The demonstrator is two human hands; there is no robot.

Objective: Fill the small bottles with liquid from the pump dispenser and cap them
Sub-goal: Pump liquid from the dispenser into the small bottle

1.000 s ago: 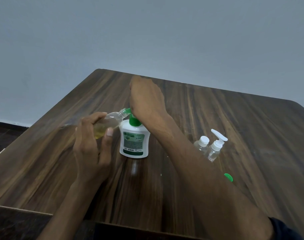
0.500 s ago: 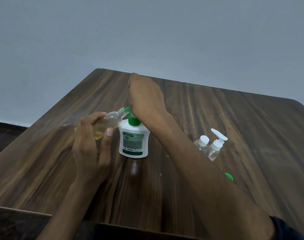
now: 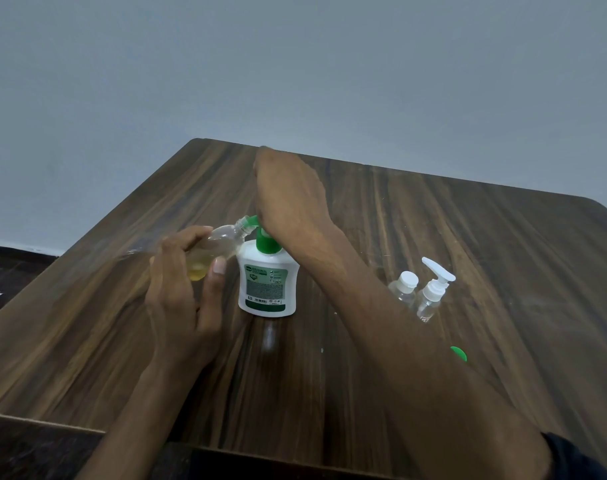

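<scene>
A white pump dispenser with a green pump head stands mid-table. My right hand lies flat on top of the pump head and hides most of it. My left hand grips a small clear bottle, tilted, with its open neck against the green spout; yellowish liquid sits in its lower part. To the right stand a capped small clear bottle and a small bottle with a white pump top. A loose green cap lies on the table, partly hidden by my right forearm.
The dark wooden table ends at a pale grey wall behind; its near edge runs along the bottom of the view. Dark floor shows past the left edge.
My right hand has risen slightly on the pump head over the last second. The left hand and the tilted bottle have stayed in place at the spout.
</scene>
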